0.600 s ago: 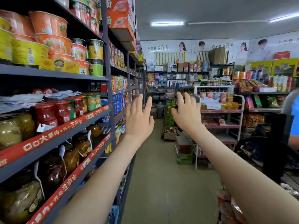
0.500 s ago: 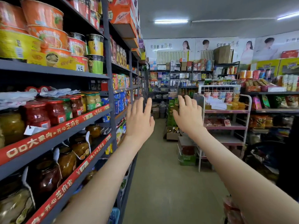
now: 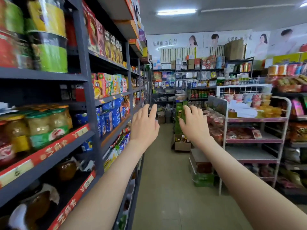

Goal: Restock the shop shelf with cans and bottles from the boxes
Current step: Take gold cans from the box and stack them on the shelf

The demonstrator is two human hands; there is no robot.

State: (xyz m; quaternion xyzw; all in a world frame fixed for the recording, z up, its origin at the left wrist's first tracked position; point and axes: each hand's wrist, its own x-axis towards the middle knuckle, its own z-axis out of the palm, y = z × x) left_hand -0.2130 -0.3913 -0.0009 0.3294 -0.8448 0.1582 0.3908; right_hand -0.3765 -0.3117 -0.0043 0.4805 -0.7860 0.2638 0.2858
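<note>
Hands: left hand [image 3: 144, 126] and right hand [image 3: 194, 125], both spread, holding nothing. Box [image 3: 181, 144] of bottles on floor, ahead beyond my right hand. Risk, I judge: left forearm near shelf [image 3: 49, 165] clips jars [image 3: 38, 127].

Probably a grocery: stocked shelves [image 3: 41, 75], price strips [image 3: 49, 152].

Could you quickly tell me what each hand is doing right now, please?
Left hand: open, fingers straight, holding nothing, raised in the aisle.
Right hand: open, fingers spread, holding nothing, raised in the aisle.
</note>
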